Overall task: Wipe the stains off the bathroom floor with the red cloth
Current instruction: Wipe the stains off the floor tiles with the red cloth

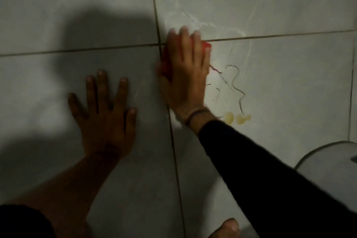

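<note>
My right hand (pixel 186 71) lies flat over the red cloth (pixel 206 45), pressing it on the grey tiled floor (pixel 289 83) where two grout lines cross. Only the cloth's edges show, past the fingers and at the thumb side. Just right of that hand are thin dark squiggly marks (pixel 236 85) and a reddish streak (pixel 215 68). Two yellowish spots (pixel 238 118) sit nearer to me, beside my wrist. My left hand (pixel 105 114) rests flat on the tile to the left, fingers spread, holding nothing.
A white rounded fixture base (pixel 332 162) stands at the lower right. A bare toe (pixel 226 228) shows at the bottom edge. A large shadow covers the left tiles (pixel 87 35). Pale smears (pixel 202 23) lie on the tile beyond the cloth.
</note>
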Tool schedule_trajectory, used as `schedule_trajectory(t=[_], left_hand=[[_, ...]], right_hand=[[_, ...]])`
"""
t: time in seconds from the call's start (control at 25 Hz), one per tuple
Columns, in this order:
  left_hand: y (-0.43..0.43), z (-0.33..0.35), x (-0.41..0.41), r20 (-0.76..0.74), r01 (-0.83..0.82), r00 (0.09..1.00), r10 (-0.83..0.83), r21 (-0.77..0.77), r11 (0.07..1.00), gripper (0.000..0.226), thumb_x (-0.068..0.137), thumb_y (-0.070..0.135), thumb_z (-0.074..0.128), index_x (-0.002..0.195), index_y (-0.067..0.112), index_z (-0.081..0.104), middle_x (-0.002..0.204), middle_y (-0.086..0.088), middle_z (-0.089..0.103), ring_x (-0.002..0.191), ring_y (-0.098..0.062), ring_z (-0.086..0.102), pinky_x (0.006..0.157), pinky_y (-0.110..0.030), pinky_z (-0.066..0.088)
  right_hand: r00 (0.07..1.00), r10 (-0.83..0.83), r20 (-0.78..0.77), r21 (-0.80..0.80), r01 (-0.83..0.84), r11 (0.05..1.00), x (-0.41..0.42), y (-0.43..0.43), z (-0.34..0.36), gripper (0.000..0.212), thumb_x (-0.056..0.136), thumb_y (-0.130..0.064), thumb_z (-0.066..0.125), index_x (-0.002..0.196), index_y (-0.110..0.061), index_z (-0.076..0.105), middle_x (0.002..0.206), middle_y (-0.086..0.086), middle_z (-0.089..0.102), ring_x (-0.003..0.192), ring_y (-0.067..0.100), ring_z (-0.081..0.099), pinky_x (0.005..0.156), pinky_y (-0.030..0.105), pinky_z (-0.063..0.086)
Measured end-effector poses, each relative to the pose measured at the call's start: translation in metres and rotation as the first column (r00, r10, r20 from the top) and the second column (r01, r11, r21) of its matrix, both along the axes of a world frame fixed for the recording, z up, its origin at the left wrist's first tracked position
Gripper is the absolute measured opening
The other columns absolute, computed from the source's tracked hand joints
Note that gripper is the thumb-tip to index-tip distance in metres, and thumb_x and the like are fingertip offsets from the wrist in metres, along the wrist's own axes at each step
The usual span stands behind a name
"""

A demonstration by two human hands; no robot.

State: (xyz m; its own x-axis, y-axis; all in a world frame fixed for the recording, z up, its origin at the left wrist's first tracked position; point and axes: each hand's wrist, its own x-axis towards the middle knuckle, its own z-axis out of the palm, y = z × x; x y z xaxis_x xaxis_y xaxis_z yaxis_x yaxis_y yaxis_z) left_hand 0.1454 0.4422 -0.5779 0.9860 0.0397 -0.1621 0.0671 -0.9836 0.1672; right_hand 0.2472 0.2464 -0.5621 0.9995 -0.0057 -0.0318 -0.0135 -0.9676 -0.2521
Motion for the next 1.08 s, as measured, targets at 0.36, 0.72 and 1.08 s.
schedule_trajectory(t=[0.36,0.72,1.08], left_hand=[[0.004,-0.006,-0.001,-0.033,0.010,0.999,-0.010,-0.012,1.000,0.075,0.104,0.056,0.028,0.174,0.036,0.010,0.184,-0.011,-0.005,0.170,-0.036,-0.004,0.127,-0.074,0.000],[0.004,-0.010,-0.004,-0.017,0.024,1.000,-0.026,-0.078,0.997,0.075,0.104,0.058,0.026,0.174,0.039,0.006,0.184,-0.008,-0.006,0.170,-0.037,-0.003,0.120,-0.083,0.010],[0.002,-0.006,-0.002,-0.026,0.024,0.999,-0.026,-0.072,0.997,0.075,0.104,0.057,0.024,0.174,0.036,0.007,0.184,-0.008,-0.007,0.170,-0.035,-0.005,0.121,-0.083,0.011]], right_hand=[[0.979,-0.176,-0.101,-0.030,0.174,0.984,-0.075,-0.063,0.006,0.076,0.104,-0.050,0.045,0.171,-0.016,0.030,0.180,0.014,0.025,0.169,0.040,0.016,0.137,0.059,0.009],[0.925,-0.376,-0.064,0.015,0.377,0.926,-0.059,-0.111,0.005,0.074,0.106,-0.047,0.045,0.170,-0.013,0.032,0.180,0.015,0.027,0.168,0.042,0.017,0.135,0.065,0.014],[0.970,-0.241,-0.023,0.003,0.241,0.971,0.006,-0.100,0.002,0.076,0.103,-0.048,0.052,0.170,-0.017,0.033,0.179,0.013,0.029,0.167,0.042,0.019,0.135,0.064,0.015]])
